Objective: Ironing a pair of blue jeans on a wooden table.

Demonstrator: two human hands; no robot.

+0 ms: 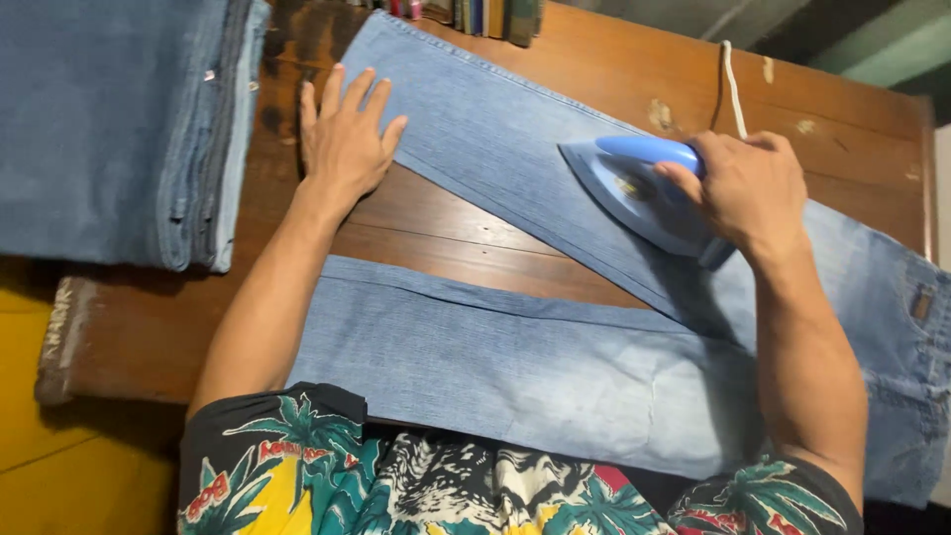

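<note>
My left hand (342, 139) lies flat, fingers spread, on the hem of the light blue denim jeans (515, 367) spread across the brown wooden table (446, 233), a stack of folded blue jeans (119, 129) at its nine o'clock. At three o'clock my right hand (743, 188) grips the blue electric iron (634, 183), pressed on the far leg, its white cord (731, 89) running toward twelve.

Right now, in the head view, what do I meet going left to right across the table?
Stack of folded jeans → left hand, flat at the trouser leg's hem → blue iron on the jeans → right hand on the iron's handle → white cord behind it → jeans' waist pocket.
</note>
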